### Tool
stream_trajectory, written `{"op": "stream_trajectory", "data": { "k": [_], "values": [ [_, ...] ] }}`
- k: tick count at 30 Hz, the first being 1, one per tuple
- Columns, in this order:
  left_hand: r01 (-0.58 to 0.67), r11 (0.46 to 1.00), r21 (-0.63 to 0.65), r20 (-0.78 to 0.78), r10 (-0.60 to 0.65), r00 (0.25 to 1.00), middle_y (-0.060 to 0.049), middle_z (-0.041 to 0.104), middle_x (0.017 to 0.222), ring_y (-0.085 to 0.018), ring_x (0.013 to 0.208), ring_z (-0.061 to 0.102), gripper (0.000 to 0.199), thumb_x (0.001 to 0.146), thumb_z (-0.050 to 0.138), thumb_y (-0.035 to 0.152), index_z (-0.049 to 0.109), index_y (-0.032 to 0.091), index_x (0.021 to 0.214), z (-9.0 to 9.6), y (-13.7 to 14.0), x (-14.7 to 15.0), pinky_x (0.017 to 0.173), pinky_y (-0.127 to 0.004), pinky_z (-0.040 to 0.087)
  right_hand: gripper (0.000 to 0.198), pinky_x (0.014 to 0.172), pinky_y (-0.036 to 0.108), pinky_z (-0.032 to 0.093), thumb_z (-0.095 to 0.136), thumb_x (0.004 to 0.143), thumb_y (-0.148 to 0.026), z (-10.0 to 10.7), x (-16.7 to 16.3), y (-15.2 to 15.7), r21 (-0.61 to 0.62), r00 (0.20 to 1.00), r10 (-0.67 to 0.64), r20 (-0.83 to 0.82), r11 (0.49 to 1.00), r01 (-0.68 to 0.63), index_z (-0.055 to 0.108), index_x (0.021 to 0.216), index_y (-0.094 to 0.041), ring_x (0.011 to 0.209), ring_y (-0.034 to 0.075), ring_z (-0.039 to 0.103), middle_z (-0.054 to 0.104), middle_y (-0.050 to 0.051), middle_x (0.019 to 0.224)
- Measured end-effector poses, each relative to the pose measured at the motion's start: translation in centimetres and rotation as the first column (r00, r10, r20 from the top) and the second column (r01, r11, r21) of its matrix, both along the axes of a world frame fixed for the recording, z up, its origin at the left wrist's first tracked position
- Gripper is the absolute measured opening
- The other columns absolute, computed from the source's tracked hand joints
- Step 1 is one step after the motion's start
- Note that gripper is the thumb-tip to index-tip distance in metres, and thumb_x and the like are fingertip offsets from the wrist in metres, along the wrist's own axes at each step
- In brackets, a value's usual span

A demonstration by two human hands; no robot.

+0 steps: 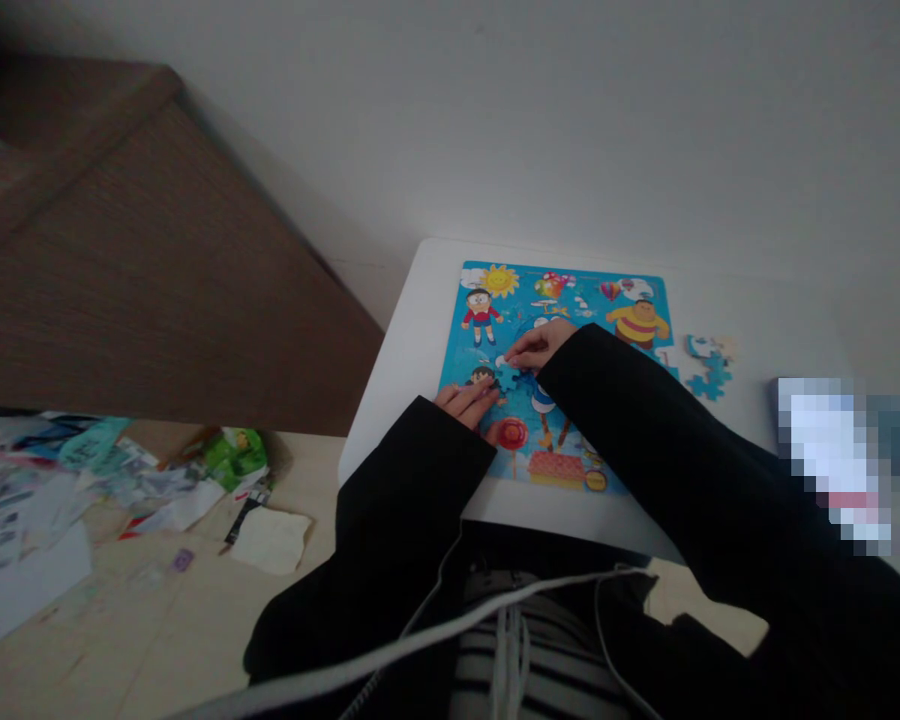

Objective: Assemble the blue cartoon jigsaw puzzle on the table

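A blue cartoon jigsaw puzzle lies on a white table, with figures, a sun and balloons printed on it. My right hand reaches over its middle, thumb and fingers pinched on a small puzzle piece with blue and white on it. Just left of that, my left hand rests on the puzzle's left part, fingers stretched out flat by a dark-haired figure. Beyond the puzzle's right edge sit several loose puzzle pieces. My right sleeve hides part of the board's lower right.
The white table stands against a pale wall. A brown wooden cabinet is at the left. Papers and wrappers litter the floor below it. A blurred-out bright object lies at the right. A pale cord crosses my front.
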State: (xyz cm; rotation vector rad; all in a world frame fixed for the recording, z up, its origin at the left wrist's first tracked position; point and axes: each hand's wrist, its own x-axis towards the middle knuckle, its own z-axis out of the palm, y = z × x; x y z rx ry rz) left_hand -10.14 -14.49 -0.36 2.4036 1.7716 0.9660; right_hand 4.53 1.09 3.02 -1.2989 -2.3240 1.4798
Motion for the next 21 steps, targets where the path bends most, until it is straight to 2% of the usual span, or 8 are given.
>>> {"op": "stream_trajectory", "data": {
  "k": [3,8,15,17,21],
  "values": [
    [-0.022,1.000,0.007,0.027,0.022,0.999,-0.009,0.061,0.114,-0.018,0.084,0.059,0.031,0.082,0.053,0.034,0.062,0.014,0.105,0.0,0.0,0.1,0.079,-0.034,0.049,0.015,0.053,0.015,0.049,0.065,0.070,-0.018,0.2,-0.3,0.0,0.036,0.996,0.044,0.075,0.998,-0.047,0.072,0.083,-0.019,0.058,0.009,0.062,0.069,-0.001,0.064],
    [-0.033,0.999,0.009,0.026,0.032,0.999,-0.008,0.062,0.112,-0.019,0.084,0.058,0.031,0.081,0.055,0.034,0.063,0.014,0.104,0.0,-0.1,0.3,0.078,-0.033,0.049,0.017,0.061,0.017,0.048,0.065,0.071,-0.024,0.9,-0.7,-1.6,0.241,0.976,0.023,0.215,0.968,-0.076,0.072,0.086,-0.021,0.067,0.010,0.064,0.070,0.000,0.075],
    [-0.031,1.000,0.003,-0.010,0.032,0.999,-0.008,0.062,0.114,-0.019,0.085,0.056,0.034,0.083,0.053,0.035,0.062,0.014,0.107,0.2,-0.1,0.4,0.079,-0.034,0.049,0.022,0.059,0.018,0.045,0.063,0.072,-0.024,0.4,0.1,-3.0,0.415,0.985,0.031,0.171,0.904,-0.101,0.071,0.092,-0.020,0.066,0.010,0.063,0.069,0.002,0.082],
    [-0.033,0.999,0.015,-0.033,0.034,0.999,-0.008,0.061,0.115,-0.019,0.083,0.055,0.035,0.083,0.053,0.035,0.061,0.012,0.109,0.1,0.0,0.4,0.078,-0.033,0.048,0.023,0.058,0.019,0.045,0.063,0.072,-0.026,-0.1,0.5,-3.1,0.484,0.989,0.054,0.135,0.867,-0.113,0.070,0.093,-0.018,0.065,0.010,0.062,0.069,0.004,0.080],
    [-0.023,0.999,0.033,-0.058,0.025,0.998,-0.007,0.061,0.115,-0.020,0.084,0.054,0.037,0.082,0.053,0.035,0.061,0.012,0.109,-0.3,0.1,0.4,0.077,-0.032,0.047,0.016,0.055,0.020,0.043,0.062,0.073,-0.024,-1.5,1.1,-2.8,0.636,0.989,0.143,0.046,0.759,-0.140,0.072,0.083,-0.016,0.062,0.011,0.059,0.065,0.005,0.072]
  ]
}}
